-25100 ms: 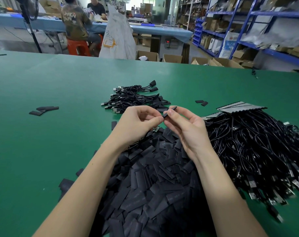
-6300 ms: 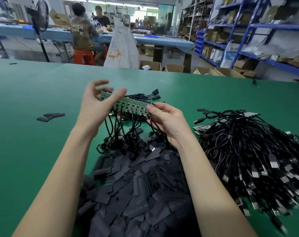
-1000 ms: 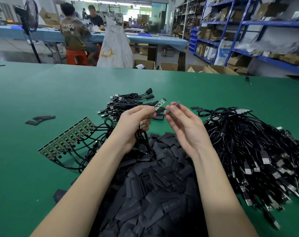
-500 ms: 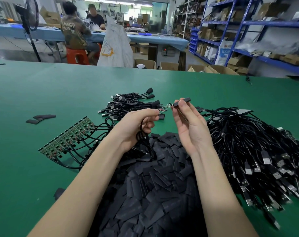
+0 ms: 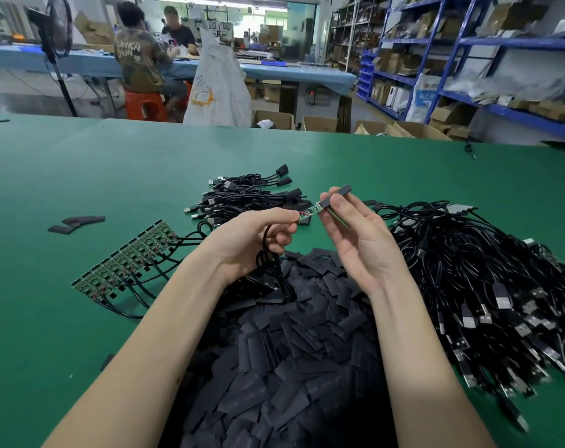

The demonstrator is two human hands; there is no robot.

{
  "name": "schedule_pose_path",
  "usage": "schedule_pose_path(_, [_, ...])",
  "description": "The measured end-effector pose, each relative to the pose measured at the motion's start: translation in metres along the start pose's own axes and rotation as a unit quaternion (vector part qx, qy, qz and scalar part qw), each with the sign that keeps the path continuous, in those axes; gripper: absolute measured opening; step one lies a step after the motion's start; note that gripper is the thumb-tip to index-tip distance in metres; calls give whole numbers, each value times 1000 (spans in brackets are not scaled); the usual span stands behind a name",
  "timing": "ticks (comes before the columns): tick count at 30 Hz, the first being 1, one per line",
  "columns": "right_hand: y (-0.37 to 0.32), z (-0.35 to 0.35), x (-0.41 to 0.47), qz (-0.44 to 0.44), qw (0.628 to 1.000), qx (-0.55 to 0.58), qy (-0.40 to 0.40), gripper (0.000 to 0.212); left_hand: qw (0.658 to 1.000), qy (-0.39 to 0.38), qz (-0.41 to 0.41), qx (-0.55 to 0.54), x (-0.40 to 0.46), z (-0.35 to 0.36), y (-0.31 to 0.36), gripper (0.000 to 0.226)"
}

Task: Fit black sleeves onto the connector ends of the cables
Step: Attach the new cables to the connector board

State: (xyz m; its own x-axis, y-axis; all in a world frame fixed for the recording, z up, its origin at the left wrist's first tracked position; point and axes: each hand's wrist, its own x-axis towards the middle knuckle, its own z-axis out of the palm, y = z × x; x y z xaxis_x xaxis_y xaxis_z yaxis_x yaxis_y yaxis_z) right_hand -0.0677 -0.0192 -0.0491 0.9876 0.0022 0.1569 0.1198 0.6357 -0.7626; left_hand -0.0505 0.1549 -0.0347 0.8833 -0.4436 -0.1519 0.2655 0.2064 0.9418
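The left hand (image 5: 258, 234) pinched one cable (image 5: 268, 253) just behind its bare end, a narrow green circuit board (image 5: 310, 211) with small red wires at its root, and held that board level and pointing to the right. The grip so close to the board probably kept the limp cable from bending when something pushed against it. The rest of the cable hung in a loop below the palm.

The right hand (image 5: 358, 240) pinched a black sleeve (image 5: 336, 194) between thumb and fingertips, with the other fingers loosely spread. The open mouth of the sleeve touched the tip of the board, or had just begun to cover it; I cannot tell which. In my judgement this was the start of sliding the sleeve on.

The sleeve looked like a short flat tube, matt and soft. A big pile of the same sleeves (image 5: 284, 367) lay on the green desk (image 5: 80, 176) directly under the wrists, surely for easy reach. At the right lay a thick heap of cables (image 5: 488, 279) with metal plugs, thin, glossy and tangled. At the left, a strip of joined boards (image 5: 126, 263) rested flat with its cables attached. Beyond the hands lay a small bundle of finished cables (image 5: 245, 195), their ends already black.
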Motion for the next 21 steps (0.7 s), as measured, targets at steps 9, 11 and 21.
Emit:
schedule_pose_path(9, [-4,-4,-2,29,999,-8,-20,13,998,-5,-17,-65,3,-1,-3,5])
schedule_pose_path(11, [-5,-5,-2,31,999,-15,-19,13,998,-2,-19,-68,3,-1,-3,5])
schedule_pose_path(21, [6,2,1,-14,999,-45,7,11,998,13,27,-46,4,3,-8,4])
